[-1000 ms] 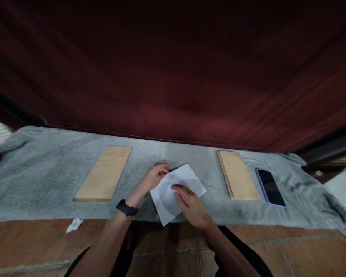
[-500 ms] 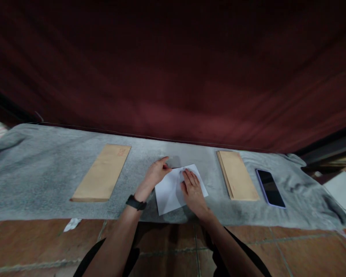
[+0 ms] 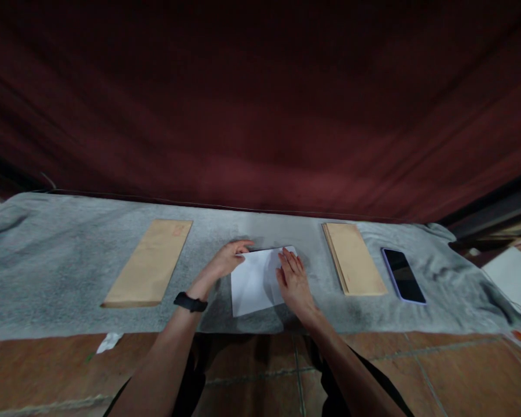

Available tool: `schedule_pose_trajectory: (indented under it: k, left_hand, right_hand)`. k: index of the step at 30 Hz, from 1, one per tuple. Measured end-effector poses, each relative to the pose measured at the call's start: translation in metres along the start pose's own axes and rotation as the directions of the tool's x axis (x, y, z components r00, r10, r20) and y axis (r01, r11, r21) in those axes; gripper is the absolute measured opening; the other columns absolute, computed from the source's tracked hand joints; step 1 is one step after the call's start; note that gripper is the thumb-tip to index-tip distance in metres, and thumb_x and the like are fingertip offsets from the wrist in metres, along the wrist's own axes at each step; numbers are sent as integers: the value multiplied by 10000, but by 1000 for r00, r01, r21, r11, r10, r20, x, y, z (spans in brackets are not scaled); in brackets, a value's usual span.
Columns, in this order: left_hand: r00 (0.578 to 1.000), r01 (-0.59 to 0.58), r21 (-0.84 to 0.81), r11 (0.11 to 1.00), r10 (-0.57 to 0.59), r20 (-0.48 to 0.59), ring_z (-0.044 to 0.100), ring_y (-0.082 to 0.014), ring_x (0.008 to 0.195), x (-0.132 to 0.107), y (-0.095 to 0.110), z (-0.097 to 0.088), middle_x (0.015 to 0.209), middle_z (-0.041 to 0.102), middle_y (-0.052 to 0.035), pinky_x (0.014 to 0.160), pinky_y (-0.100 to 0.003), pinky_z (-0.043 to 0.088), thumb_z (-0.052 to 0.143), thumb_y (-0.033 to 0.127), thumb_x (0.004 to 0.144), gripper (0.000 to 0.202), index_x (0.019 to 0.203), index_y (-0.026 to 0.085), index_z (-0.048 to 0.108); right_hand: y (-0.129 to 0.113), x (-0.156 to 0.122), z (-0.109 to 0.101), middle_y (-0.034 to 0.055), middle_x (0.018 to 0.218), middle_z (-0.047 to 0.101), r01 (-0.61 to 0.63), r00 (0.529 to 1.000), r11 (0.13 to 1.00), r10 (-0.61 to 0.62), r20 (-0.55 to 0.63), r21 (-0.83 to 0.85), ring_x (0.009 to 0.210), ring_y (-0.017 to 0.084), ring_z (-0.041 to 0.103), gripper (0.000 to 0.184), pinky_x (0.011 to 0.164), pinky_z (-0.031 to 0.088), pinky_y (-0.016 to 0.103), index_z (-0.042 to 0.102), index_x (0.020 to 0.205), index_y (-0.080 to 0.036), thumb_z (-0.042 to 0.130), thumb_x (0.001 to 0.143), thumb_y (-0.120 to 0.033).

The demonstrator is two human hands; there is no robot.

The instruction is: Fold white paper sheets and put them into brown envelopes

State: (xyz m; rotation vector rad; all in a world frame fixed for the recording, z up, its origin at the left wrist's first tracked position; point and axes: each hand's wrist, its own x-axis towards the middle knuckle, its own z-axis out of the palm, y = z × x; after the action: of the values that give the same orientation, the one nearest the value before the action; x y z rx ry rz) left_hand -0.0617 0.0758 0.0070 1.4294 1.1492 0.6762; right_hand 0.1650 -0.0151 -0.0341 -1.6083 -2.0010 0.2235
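White paper lies right of the left hand and partly beneath the right hand, its far edge running between them. Left-hand thumb at the nearest corner; pinch cannot be confirmed. Right-hand fingers extended, laid flat.

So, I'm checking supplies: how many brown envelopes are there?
At least 3: one brown envelope left of the white paper, two or more in the stack right of it; more may be hidden.
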Motion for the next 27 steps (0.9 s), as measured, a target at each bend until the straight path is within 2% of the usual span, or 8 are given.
schedule_pose_trajectory:
  k: [7, 11, 14, 17, 19, 21, 23, 27]
  left_hand:
    - [988, 39, 32, 999, -43, 150, 563, -158, 662, 6, -2, -11, 815, 696, -12, 602, -243, 396, 625, 158, 600, 621, 1217, 148, 691]
    - [997, -13, 86, 996, 6, 76, 610, -180, 717, 7, -2, -9, 806, 714, -14, 660, -257, 467, 629, 130, 614, 542, 1144, 170, 733]
    - [995, -36, 232, 972, 57, -83, 663, -225, 844, 8, 0, -2, 867, 739, -39, 824, -325, 525, 629, 110, 666, 449, 1087, 200, 756]
    - [965, -24, 334, 942, 110, -239, 623, -292, 1149, 0, 4, 23, 1166, 716, -126, 1080, -448, 424, 566, 153, 820, 424, 1222, 175, 697]
    - [912, -53, 465, 884, 233, -338, 469, -309, 1381, -12, 3, 52, 1431, 576, -168, 1204, -507, 260, 466, 242, 945, 458, 1380, 155, 582]
    - [901, -139, 618, 774, 358, -246, 375, -306, 1466, -25, -2, 84, 1537, 479, -172, 1232, -530, 203, 447, 357, 991, 535, 1481, 143, 462]
    - [911, -190, 697, 691, 389, -138, 335, -307, 1494, -37, -11, 108, 1577, 430, -167, 1225, -543, 230, 416, 440, 1009, 601, 1534, 149, 380]
    - [910, -148, 802, 579, 398, -120, 287, -306, 1519, -49, -27, 116, 1599, 380, -198, 1228, -539, 244, 352, 492, 1025, 670, 1567, 102, 305]
  right_hand:
    - [-16, -3, 6, 134, 1557, 466, 63, 996, 998, -63, 68, -6, 1474, 242, 376, 484, 1223, 309, 501, 467, 1490, -139, 361, 1029, -243]
    - [-21, -5, 7, 137, 1566, 453, 72, 993, 996, -67, 99, -52, 1472, 248, 382, 493, 1213, 324, 504, 449, 1505, -140, 365, 1026, -223]
    - [-25, -6, 8, 137, 1575, 440, 78, 991, 991, -66, 116, -109, 1473, 259, 380, 490, 1216, 308, 499, 443, 1509, -130, 368, 1036, -234]
    - [-27, -7, 10, 134, 1581, 431, 79, 991, 985, -61, 119, -152, 1475, 263, 378, 495, 1225, 283, 493, 432, 1518, -131, 367, 1045, -259]
    - [-28, -8, 12, 137, 1585, 424, 83, 990, 981, -60, 127, -177, 1478, 267, 371, 508, 1230, 268, 493, 419, 1528, -132, 381, 1037, -257]
    - [-28, -10, 14, 138, 1603, 393, 118, 984, 972, -87, 155, -203, 1494, 281, 339, 550, 1235, 249, 504, 385, 1549, -142, 427, 1011, -244]
    - [-27, -11, 14, 138, 1625, 347, 163, 975, 960, -121, 185, -229, 1508, 299, 305, 609, 1239, 230, 523, 338, 1573, -157, 468, 982, -229]
    - [-25, -13, 13, 126, 1637, 324, 159, 977, 952, -114, 183, -260, 1514, 299, 289, 631, 1237, 223, 543, 297, 1588, -171, 447, 975, -179]
